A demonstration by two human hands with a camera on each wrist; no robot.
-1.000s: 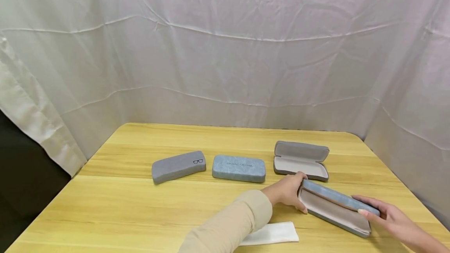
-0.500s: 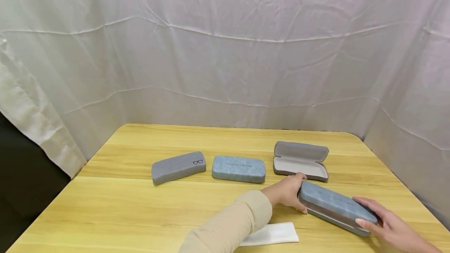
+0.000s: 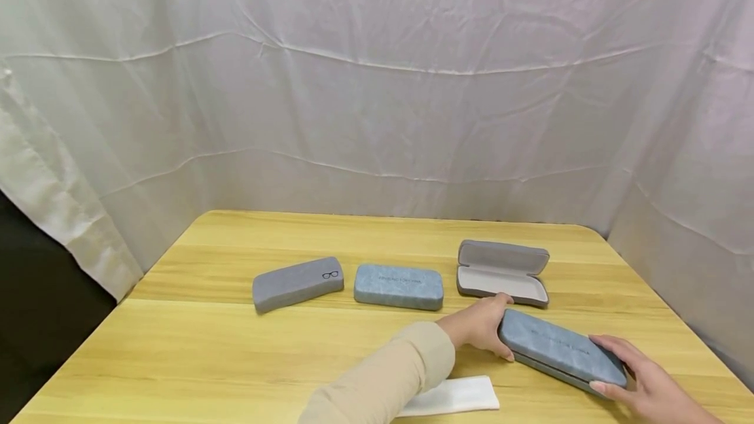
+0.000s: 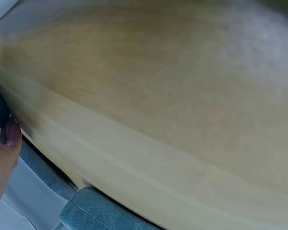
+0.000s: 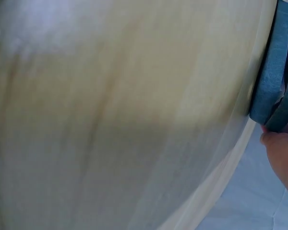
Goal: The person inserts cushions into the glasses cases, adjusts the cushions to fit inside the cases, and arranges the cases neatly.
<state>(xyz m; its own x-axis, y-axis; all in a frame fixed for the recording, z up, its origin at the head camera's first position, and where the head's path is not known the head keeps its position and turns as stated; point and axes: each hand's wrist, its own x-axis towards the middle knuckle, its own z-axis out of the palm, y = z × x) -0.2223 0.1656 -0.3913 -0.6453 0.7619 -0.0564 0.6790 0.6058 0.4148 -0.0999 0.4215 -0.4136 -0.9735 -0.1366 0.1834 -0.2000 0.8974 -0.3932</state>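
A blue glasses case (image 3: pixel 562 349) lies at the front right of the table, its lid almost down. In the right wrist view a narrow dark gap runs between the lid and base of that glasses case (image 5: pixel 273 72). My left hand (image 3: pixel 480 326) grips its left end, thumb in front and fingers behind. At the right end my right hand (image 3: pixel 645 378) holds it, with the thumb at the front edge by the seam and fingers over the lid. Only part of the left hand (image 4: pixel 5 153) shows at the edge of the left wrist view.
Behind my left hand stands a grey glasses case (image 3: pixel 503 280) with its lid up. A second blue case (image 3: pixel 397 286) and a grey case (image 3: pixel 297 284) with a spectacles print lie closed to the left. A folded white cloth (image 3: pixel 459 396) is partly under my left sleeve.
The blue case's lid has come down from wide open to almost closed, moved by my right hand. My left hand has stayed at the left end.
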